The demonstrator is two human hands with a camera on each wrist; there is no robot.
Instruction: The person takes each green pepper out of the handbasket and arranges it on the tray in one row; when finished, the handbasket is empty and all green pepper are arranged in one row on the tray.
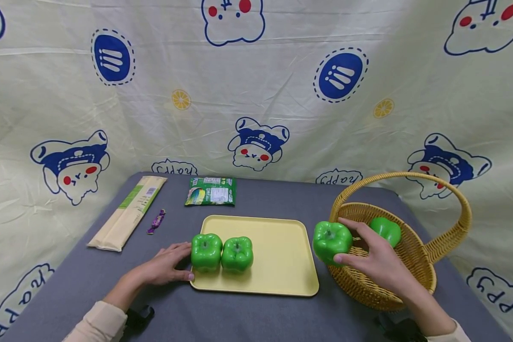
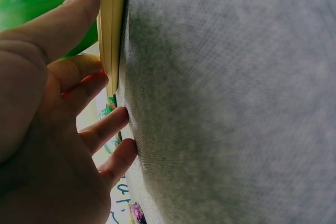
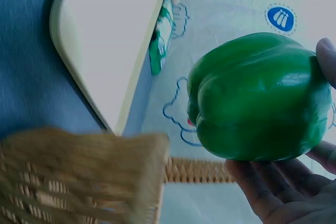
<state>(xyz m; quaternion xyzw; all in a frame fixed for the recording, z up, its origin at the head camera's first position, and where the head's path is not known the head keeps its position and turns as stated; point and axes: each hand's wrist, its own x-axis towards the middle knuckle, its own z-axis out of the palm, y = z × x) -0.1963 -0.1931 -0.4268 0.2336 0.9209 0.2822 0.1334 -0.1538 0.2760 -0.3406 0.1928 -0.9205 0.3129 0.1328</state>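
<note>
My right hand (image 1: 378, 256) grips a green bell pepper (image 1: 332, 242) between thumb and fingers, raised over the left rim of the wicker basket (image 1: 363, 289). Another green bell pepper (image 1: 385, 231) lies inside that basket, partly behind the hand. Two more peppers, a left one (image 1: 206, 252) and a right one (image 1: 237, 254), sit side by side at the left end of the yellow tray (image 1: 282, 256). Along the tray's left edge rests my left hand (image 1: 168, 263), fingers spread. Its thumb (image 2: 68, 19) lies at the tray's rim, and two lower fingertips meet the cloth.
A long beige packet with a green band (image 1: 130, 213) lies at the left of the grey-blue table, beside a small purple wrapped candy (image 1: 156, 222). Behind the tray is a green packet (image 1: 211, 191). The basket's tall handle (image 1: 410, 175) arches above it. A printed curtain (image 1: 282, 95) hangs behind.
</note>
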